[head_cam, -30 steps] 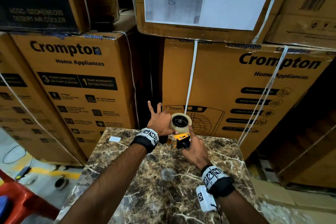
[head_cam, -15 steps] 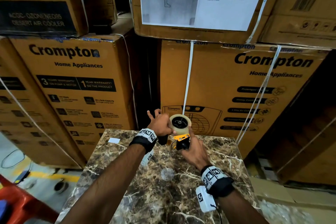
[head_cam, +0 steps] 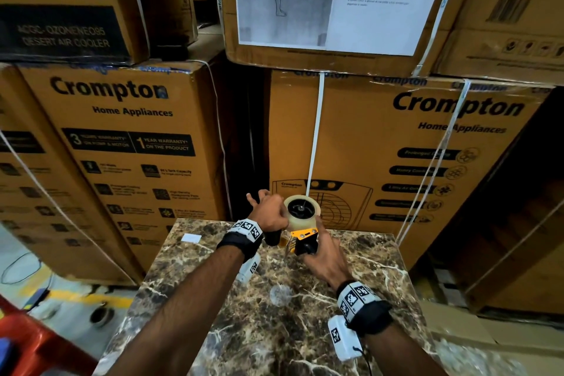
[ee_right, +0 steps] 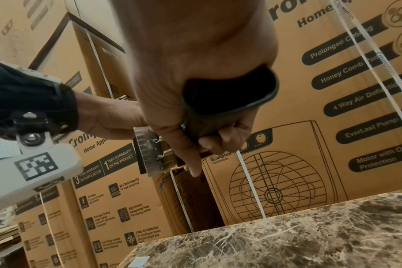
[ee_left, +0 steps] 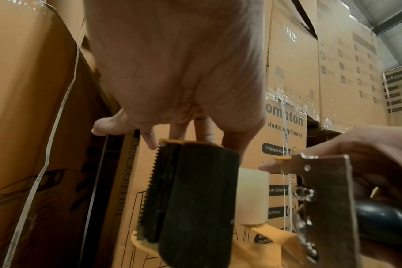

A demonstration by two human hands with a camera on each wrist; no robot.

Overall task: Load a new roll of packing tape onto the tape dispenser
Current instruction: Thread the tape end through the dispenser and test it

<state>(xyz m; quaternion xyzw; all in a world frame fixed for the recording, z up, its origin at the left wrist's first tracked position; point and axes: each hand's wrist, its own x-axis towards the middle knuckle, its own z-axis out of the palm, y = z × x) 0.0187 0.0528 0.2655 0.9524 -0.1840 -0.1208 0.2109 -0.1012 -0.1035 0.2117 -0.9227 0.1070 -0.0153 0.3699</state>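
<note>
A pale roll of packing tape [head_cam: 302,210] sits on the hub of the yellow tape dispenser [head_cam: 303,233], held above the far end of the marble table [head_cam: 274,330]. My right hand [head_cam: 326,259] grips the black handle [ee_right: 230,94], with its index finger lying along the frame. My left hand [head_cam: 268,214] is over the front end, fingers reaching down onto the yellow top beside the black roller [ee_left: 195,199] and serrated blade [ee_left: 154,181]. The left thumb sits by the roll's side. In the left wrist view the tape roll [ee_left: 252,195] shows behind the roller.
Stacked cardboard appliance boxes [head_cam: 137,146] stand right behind the table. A small white slip [head_cam: 191,237] lies at the table's far left corner. A red chair [head_cam: 30,345] stands low on the left. To the right a dark gap drops off beside the table.
My left hand's fingers, spread wide a second ago, have curled down over the dispenser's front end. The right hand and dispenser have stayed in place.
</note>
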